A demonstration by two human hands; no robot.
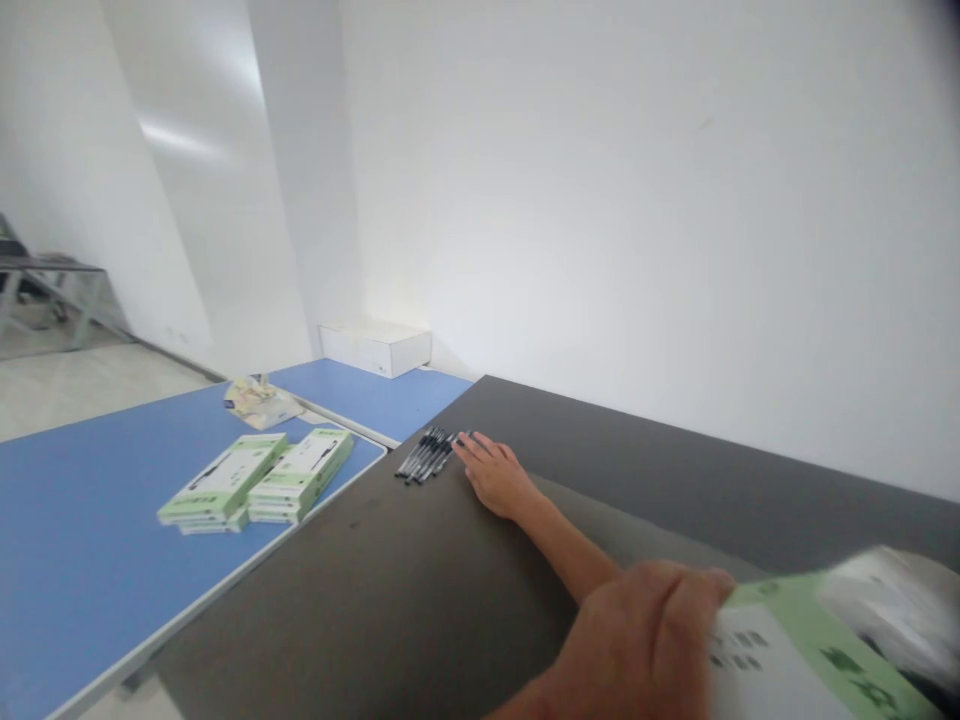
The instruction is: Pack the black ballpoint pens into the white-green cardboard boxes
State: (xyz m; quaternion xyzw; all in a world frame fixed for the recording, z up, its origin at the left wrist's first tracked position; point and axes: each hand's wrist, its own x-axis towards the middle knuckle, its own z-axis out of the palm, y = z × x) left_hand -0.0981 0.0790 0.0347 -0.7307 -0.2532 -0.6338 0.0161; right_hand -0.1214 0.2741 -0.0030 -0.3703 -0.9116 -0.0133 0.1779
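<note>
Close to the camera at the lower right, my left hand (637,640) is closed around the edge of a white and green box (780,650), which is partly cut off by the frame. Farther out, my right hand (495,475) lies palm down with fingers stretched over the dark tabletop. Its fingertips reach the right side of a row of black and clear pens (426,455); whether they press on a pen is hard to see. A blurred, whitish translucent item (892,600) shows beside the held box.
Two stacks of similar boxes, a left stack (225,480) and a right stack (304,475), sit on the blue table (90,500). Behind them lies a crumpled printed packet (261,402). A white carton (379,348) stands against the wall. The dark table (300,610) adjoins the blue one.
</note>
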